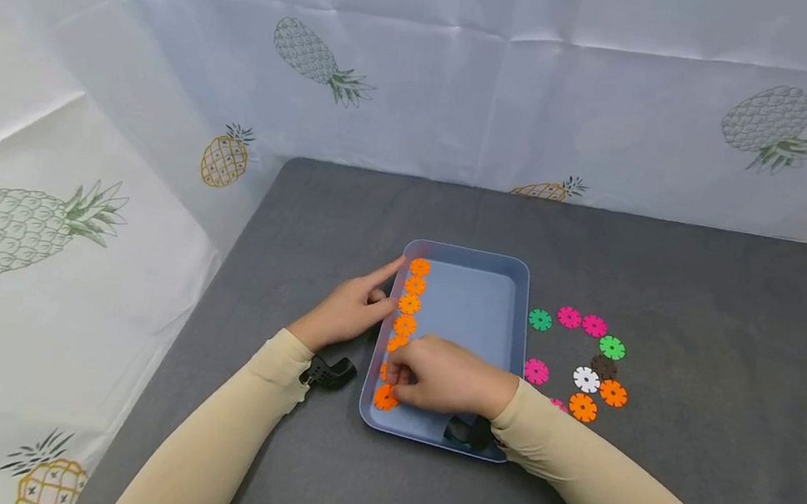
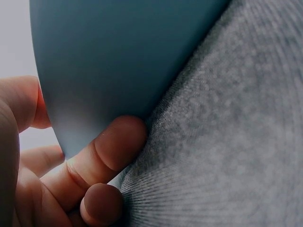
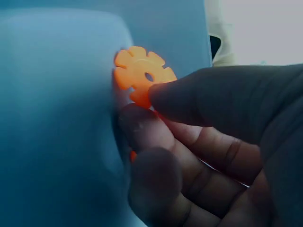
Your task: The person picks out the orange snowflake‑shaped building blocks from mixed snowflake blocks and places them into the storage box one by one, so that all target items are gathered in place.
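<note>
A blue-grey tray (image 1: 468, 310) lies on the dark tabletop. Along its inner left side runs a column of orange notched discs (image 1: 409, 304), several of them, some hidden behind my right hand (image 1: 445, 375). That hand pinches an orange notched disc (image 3: 137, 71) between thumb and fingers, low at the tray's near left corner; it shows in the head view as an orange disc (image 1: 385, 398) beside the thumb. My left hand (image 1: 352, 304) holds the tray's left edge, its index finger stretched toward the far corner. Its fingertips (image 2: 125, 139) press the tray's outer wall.
Right of the tray lie loose notched discs: a white one (image 1: 586, 379), a brown one (image 1: 604, 367), pink ones (image 1: 569, 317), green ones (image 1: 612, 347) and orange ones (image 1: 583, 407). My right forearm overlaps part of this group. A pineapple-print cloth (image 1: 437, 105) hangs behind the table.
</note>
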Demonstrator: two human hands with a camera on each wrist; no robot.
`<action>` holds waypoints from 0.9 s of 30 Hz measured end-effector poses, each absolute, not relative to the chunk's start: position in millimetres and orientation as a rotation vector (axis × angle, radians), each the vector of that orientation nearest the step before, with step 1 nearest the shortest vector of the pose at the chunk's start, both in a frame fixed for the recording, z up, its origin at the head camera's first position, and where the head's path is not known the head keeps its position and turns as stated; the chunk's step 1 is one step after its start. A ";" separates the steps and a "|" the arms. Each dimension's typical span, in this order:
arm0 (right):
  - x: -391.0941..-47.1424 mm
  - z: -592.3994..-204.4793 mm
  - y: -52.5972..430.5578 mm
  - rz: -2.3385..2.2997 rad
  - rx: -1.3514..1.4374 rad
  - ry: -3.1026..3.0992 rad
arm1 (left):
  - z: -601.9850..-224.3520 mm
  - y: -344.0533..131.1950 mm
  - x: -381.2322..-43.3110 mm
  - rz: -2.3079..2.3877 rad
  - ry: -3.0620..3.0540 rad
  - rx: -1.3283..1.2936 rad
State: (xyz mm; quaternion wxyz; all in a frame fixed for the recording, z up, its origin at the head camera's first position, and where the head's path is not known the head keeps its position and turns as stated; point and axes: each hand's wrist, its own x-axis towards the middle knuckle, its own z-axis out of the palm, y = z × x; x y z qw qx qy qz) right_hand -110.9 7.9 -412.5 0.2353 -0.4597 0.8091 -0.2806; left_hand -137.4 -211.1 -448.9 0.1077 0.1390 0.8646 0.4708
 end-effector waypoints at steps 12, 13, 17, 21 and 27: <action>-112.7 -416.3 5.1 -0.770 -1.253 2.220 | -447.1 -211.3 -138.6 1.395 2.537 0.410; -112.9 -416.5 5.0 -0.770 -1.249 2.219 | -447.4 -211.5 -138.7 1.395 2.537 0.411; -113.4 -418.2 5.1 -0.763 -1.234 2.227 | -448.3 -211.5 -138.6 1.389 2.541 0.406; -113.0 -419.1 5.7 -0.767 -1.228 2.227 | -448.3 -210.7 -138.5 1.385 2.546 0.400; -113.2 -419.1 5.6 -0.769 -1.251 2.231 | -447.6 -210.1 -138.4 1.393 2.537 0.400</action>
